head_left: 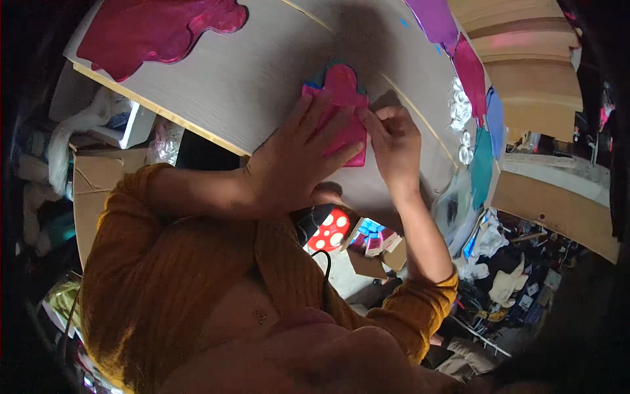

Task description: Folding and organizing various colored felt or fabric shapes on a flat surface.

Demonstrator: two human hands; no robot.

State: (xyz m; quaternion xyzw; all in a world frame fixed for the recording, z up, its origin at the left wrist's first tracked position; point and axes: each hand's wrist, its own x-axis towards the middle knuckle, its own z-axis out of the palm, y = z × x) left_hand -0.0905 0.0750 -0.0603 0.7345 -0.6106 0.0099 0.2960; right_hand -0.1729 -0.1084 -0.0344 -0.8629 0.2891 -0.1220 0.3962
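A flat bright pink piece [344,87] with a rounded tab at its far end lies on the grey tabletop [223,85]. Dark teal and blue edges show from beneath it near the tab. My left hand [298,151] rests flat across the piece, fingers spread, covering much of its left and middle. At the piece's right edge is my right hand [394,141], its thumb and forefinger pinched together and the other fingers curled. Whatever sits between those fingertips is too small to make out.
A dark crimson sheet [157,33] lies at the table's far left. Along the right side are purple [434,23], crimson and teal [482,164] sheets and clear round plastic pieces [459,105]. Below the table stands an open carton [367,262]; cardboard [551,210] lies at right.
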